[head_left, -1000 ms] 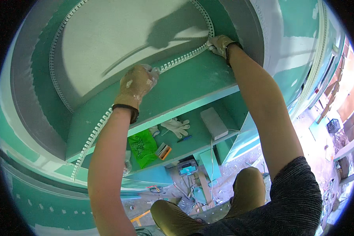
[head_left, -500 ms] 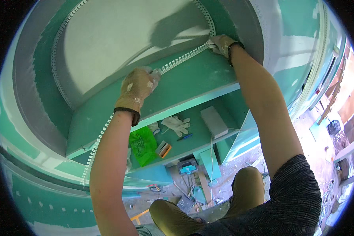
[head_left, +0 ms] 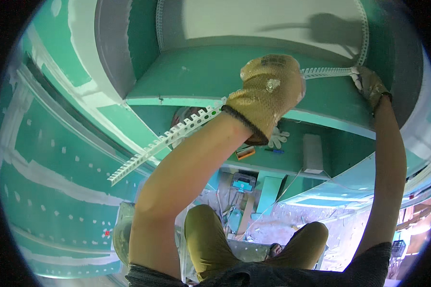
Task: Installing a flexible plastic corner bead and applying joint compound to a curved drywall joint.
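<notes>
Where it leaves the far side of the left hand (head_left: 272,93), a slim white strip (head_left: 177,132) runs rightward to the right hand (head_left: 370,86), which pinches it between thumb and fingers. The left hand is curled around the strip's middle, its fingertips hidden behind the glove's back. Both hands wear tan, plaster-flecked gloves with dark cuffs. The strip looks thin and bendable: square teeth with gaps between them line one side, and small round holes pierce the flat band beside them. To the left of the left hand it slants down over the forearm's far side, its loose end in the air. Between the hands it lies near the green ledge (head_left: 201,71). Just above the right hand, similar toothed edging (head_left: 365,38) follows the curved opening. Below the left hand are an orange box (head_left: 245,153), a blue pen (head_left: 275,151) and a white glove (head_left: 278,138).
</notes>
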Demonstrator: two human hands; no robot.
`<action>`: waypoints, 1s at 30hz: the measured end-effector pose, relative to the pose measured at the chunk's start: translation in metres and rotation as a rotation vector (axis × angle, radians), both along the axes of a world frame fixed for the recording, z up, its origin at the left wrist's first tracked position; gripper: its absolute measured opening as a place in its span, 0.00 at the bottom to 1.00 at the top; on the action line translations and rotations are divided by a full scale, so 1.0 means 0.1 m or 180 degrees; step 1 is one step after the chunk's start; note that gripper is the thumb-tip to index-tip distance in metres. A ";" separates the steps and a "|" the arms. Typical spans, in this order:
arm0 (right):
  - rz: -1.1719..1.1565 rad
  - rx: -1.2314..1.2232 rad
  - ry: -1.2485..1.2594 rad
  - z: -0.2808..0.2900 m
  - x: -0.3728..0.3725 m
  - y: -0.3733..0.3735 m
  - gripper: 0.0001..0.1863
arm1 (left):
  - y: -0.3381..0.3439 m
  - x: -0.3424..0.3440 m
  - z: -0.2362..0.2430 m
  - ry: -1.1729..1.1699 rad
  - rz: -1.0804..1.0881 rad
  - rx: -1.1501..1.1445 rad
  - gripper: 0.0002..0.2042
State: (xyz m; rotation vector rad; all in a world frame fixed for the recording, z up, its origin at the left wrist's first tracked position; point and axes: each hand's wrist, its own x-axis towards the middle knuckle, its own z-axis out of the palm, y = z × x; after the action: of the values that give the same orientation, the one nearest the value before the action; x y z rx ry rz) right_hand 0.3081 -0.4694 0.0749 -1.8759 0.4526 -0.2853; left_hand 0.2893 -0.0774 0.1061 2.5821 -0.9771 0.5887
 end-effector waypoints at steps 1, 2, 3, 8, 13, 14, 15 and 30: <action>-0.0186 -0.0366 -0.0002 0.05 -0.05 0.12 0.13 | 0.07 -0.09 0.01 0.0044 0.0033 0.0006 0.16; -0.0364 -0.0730 -0.0016 0.07 -0.08 0.20 0.13 | 0.16 -0.22 0.05 0.0201 0.0030 -0.0017 0.13; -0.0378 -0.1156 -0.0015 0.06 -0.03 0.06 0.11 | 0.22 -0.28 0.06 0.0311 -0.0043 -0.0079 0.10; 0.0265 -0.2012 -0.1471 0.00 -0.42 0.38 0.10 | 0.65 -0.60 -0.25 -0.0368 -0.0293 -0.0407 0.08; 0.0355 -0.3893 -0.2127 -0.09 -0.67 0.60 0.13 | 1.08 -0.74 -0.46 -0.0077 -0.0354 -0.0927 0.14; 0.0507 -0.1850 -0.1621 0.01 -0.73 0.77 0.13 | 1.13 -0.74 -0.45 0.0405 -0.0345 -0.0998 0.15; 0.0600 0.0208 -0.1106 0.07 -0.74 0.97 0.12 | 1.18 -0.73 -0.45 0.0890 -0.0311 -0.1040 0.16; 0.1016 0.2033 -0.1103 0.16 -0.96 1.77 0.16 | 1.06 -0.64 -1.01 0.2163 -0.0964 -0.1928 0.27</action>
State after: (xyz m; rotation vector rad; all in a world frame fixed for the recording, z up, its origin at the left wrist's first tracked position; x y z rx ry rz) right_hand 0.2117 -0.2926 0.0907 -1.2139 -0.0077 -0.2112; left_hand 0.2251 0.0287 0.0047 1.8318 -0.7658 -0.0856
